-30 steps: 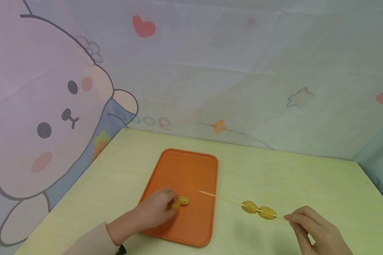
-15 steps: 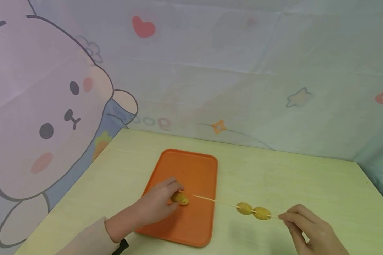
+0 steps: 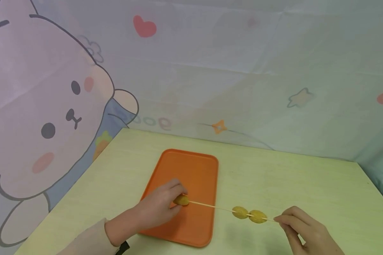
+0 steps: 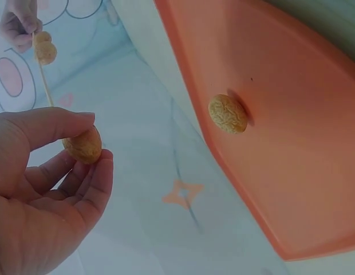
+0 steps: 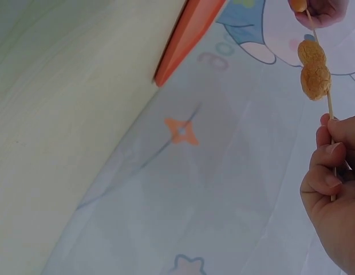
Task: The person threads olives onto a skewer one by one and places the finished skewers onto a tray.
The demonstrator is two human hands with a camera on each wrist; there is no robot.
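Note:
Above the orange tray (image 3: pixel 191 226), the left hand (image 3: pixel 159 203) pinches a yellow-brown oval piece (image 3: pixel 181 200) between thumb and fingers. The tip of a thin wooden skewer (image 3: pixel 204 204) meets that piece; how deep it goes cannot be seen. Two similar pieces, a left one (image 3: pixel 240 212) and a right one (image 3: pixel 257 216), sit threaded side by side on the stick. At its other end the right hand (image 3: pixel 307 228) grips the skewer, fingers curled round it in the right wrist view (image 5: pixel 338 183).
In the left wrist view another wrinkled oval piece (image 4: pixel 228 114) lies on the tray; the left hand hides it in the head view. A pale wooden table (image 3: pixel 290 180) holds the tray. Behind stands a printed cloth (image 3: pixel 242 71) with a cartoon animal.
The right hand and skewer have moved left, bringing the tip to the piece in the left hand. The left hand has shifted slightly right and lifted its piece away from another.

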